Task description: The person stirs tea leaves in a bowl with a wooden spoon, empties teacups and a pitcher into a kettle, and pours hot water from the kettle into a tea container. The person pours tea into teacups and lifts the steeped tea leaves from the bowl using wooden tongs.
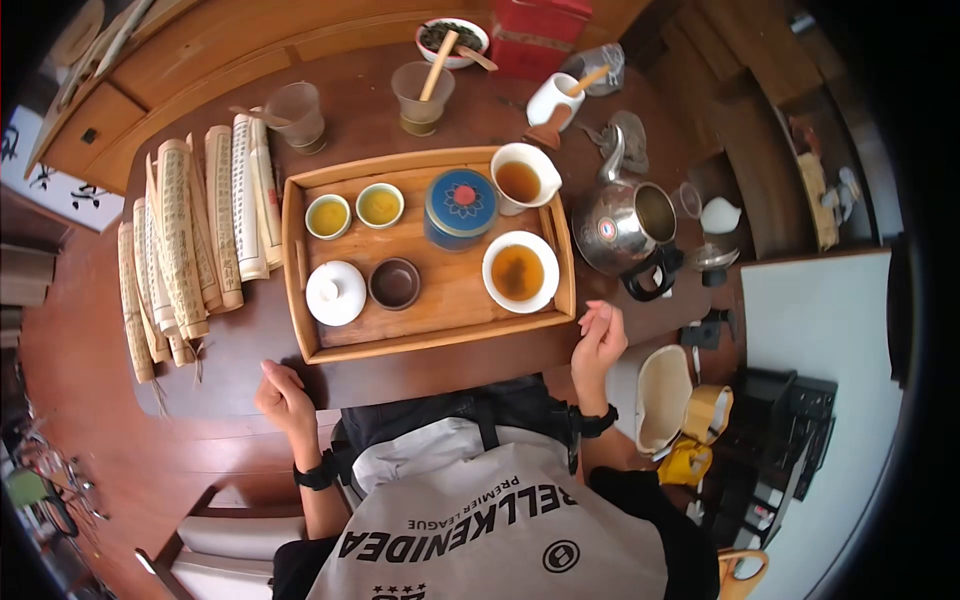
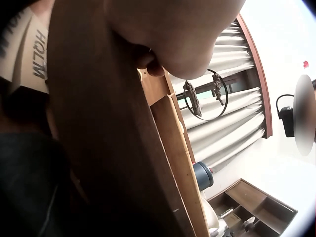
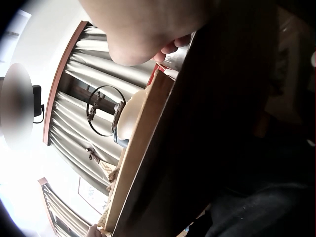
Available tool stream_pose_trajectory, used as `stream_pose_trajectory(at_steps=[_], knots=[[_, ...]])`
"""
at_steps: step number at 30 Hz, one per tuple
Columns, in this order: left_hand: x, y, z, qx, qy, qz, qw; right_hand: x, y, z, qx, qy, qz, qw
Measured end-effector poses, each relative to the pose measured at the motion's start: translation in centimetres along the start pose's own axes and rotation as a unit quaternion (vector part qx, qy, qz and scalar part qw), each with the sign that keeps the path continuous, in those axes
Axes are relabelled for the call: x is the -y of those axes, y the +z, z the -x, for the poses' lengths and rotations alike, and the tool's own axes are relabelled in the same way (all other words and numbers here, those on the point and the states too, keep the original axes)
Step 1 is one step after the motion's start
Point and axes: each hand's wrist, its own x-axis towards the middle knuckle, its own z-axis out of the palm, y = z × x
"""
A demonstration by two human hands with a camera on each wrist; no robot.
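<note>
At the table's front edge, my left hand (image 1: pixel 286 397) rests with loosely curled fingers and holds nothing, near the front left corner of a wooden tray (image 1: pixel 440 348). My right hand (image 1: pixel 599 340) lies at the same edge by the tray's front right corner, fingers loosely bent around nothing. On the tray are two small cups of yellow tea (image 1: pixel 380 206), a white lid (image 1: pixel 337 294), a dark brown cup (image 1: pixel 395 284) and a blue tea canister (image 1: pixel 461 208). A white bowl of amber tea (image 1: pixel 520 272) and a white pouring pitcher of tea (image 1: pixel 525 179) stand at its right.
Right of the tray stands a steel kettle (image 1: pixel 625 230). Rolled bamboo scrolls (image 1: pixel 200 230) lie at the left. Behind the tray are clear cups (image 1: pixel 421 98), a bowl of tea leaves (image 1: pixel 453 42), a white tool holder (image 1: pixel 556 101) and a red box (image 1: pixel 540 35).
</note>
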Motion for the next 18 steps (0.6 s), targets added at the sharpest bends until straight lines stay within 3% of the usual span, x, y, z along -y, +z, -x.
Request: stream_pose_trajectory(at_steps=[2, 8, 12, 15, 16, 18], knots=[[-0.5, 0.1, -0.2, -0.003, 0.000, 0.008, 1.000, 0.5, 0.3, -0.1, -0.041, 0.002, -0.023, 0.999], [0.4, 0.0, -0.3, -0.013, 0.040, 0.025, 0.999, 4.4, 0.8, -2.4, -0.034, -0.026, -0.095, 0.995], [0.9, 0.2, -0.1, -0.031, 0.084, 0.010, 0.996, 10.5, 1.5, -6.2, 0.024, -0.107, -0.149, 0.983], [0.3, -0.2, -0.1, -0.009, 0.058, 0.002, 0.998, 17.8, 3.0, -10.1, 0.182, -0.253, -0.109, 0.944], [0.3, -0.3, -0.1, -0.014, 0.071, 0.004, 0.997, 20.2, 3.9, -11.4, 0.171, -0.335, -0.064, 0.924], [0.4, -0.1, 0.0, -0.010, 0.062, 0.003, 0.998, 22.6, 6.3, -14.0, 0.196, -0.321, -0.079, 0.923]])
